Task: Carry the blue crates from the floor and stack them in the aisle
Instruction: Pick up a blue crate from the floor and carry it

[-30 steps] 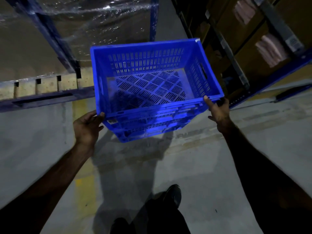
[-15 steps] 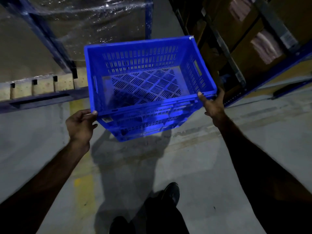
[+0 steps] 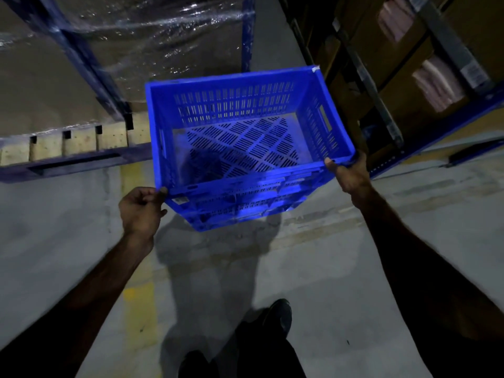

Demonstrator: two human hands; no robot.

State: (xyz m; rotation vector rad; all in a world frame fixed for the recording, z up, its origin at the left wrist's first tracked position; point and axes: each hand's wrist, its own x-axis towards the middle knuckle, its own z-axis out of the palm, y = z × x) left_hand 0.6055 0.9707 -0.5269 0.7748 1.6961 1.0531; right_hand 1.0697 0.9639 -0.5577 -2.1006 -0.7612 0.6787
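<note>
Biggest risk: blue crate (image 3: 245, 148) drops to the concrete floor (image 3: 354, 268), since it hangs in mid-air, tilted, held only at the near rim corners. Left hand (image 3: 140, 211) fingers curl round the left corner, right hand (image 3: 350, 174) clamps the right. Next: far end could clip the rack upright (image 3: 246, 31) ahead. Minor: rim slips through fingers.

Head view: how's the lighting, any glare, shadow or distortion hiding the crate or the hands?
Head view: dim overall, forearms nearly black; the blue crate is brightly lit, its slots legible. Glare streaks the plastic wrap on the pallet. A shadow falls on the floor beneath the crate. Wide-angle bending tilts the rack posts. The left hand and right hand show clearly.
</note>
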